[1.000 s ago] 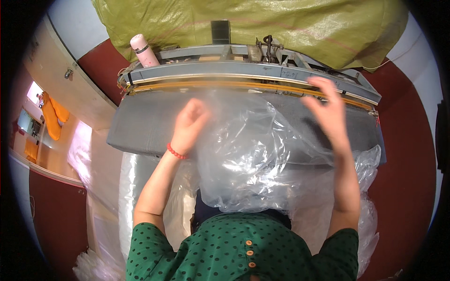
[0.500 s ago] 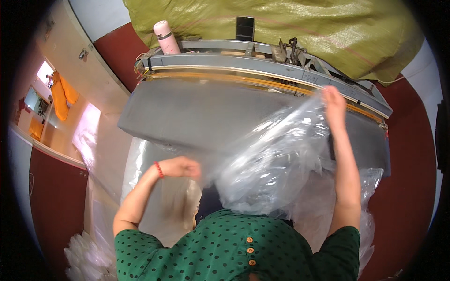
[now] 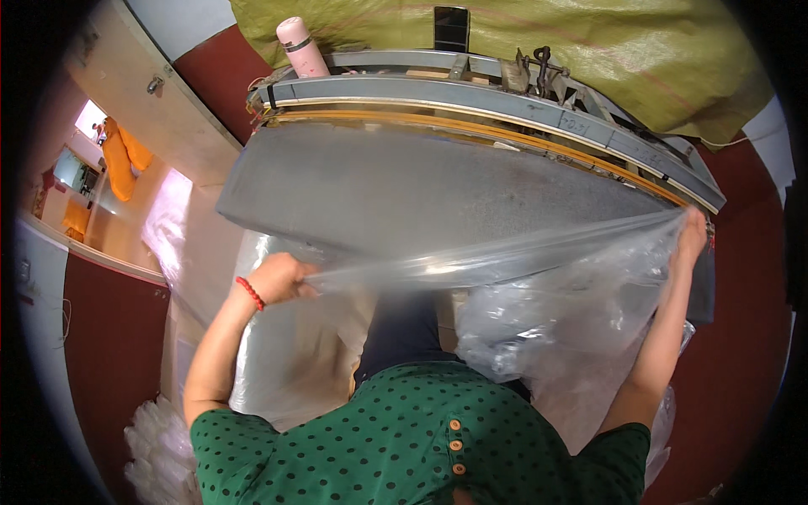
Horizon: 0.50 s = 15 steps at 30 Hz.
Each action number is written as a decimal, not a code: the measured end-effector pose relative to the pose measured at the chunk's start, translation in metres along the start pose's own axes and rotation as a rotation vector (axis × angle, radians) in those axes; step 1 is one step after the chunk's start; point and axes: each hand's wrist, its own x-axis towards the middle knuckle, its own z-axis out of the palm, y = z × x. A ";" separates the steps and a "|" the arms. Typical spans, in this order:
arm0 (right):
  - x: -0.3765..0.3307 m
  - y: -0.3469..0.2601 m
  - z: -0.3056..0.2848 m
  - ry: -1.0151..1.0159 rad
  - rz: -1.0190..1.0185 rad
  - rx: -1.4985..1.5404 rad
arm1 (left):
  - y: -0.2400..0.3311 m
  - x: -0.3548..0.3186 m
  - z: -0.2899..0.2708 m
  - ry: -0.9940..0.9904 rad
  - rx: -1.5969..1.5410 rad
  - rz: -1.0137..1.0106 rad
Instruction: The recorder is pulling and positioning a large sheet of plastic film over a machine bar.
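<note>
A clear plastic sheet [image 3: 522,261] is stretched between my two hands, across the front of a grey padded work surface [image 3: 404,185]. My left hand [image 3: 284,278], with a red bead bracelet at the wrist, is closed on one end of the sheet, left of my body. At the far right, my right hand [image 3: 692,236] pinches the other end beside the surface's right end. The upper edge between them is taut and gathered in folds. Loose, crumpled film hangs below it on the right, over my lap.
Behind the surface runs a long grey metal sealing bar [image 3: 471,91] with orange strips. A pink flask [image 3: 301,49], a phone [image 3: 451,30] and a metal clamp [image 3: 543,71] are by it. Clear plastic film [image 3: 269,337] lies at left; bundled film [image 3: 156,442] sits lower left. A door [image 3: 160,93] stands ajar.
My hands have moved apart, the left outward to the left, the right down and to the right. The bunched plastic sheet is now pulled out taut between them.
</note>
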 end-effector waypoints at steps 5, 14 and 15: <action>0.030 0.054 -0.059 0.018 -0.263 -0.427 | -0.196 -0.072 -0.045 0.545 0.100 -0.691; 0.035 0.109 -0.154 0.180 -0.183 -0.932 | -0.145 0.063 -0.054 1.118 -0.194 -0.425; 0.037 0.107 -0.148 0.158 -0.129 -1.022 | -0.198 0.074 -0.012 1.059 0.103 -0.396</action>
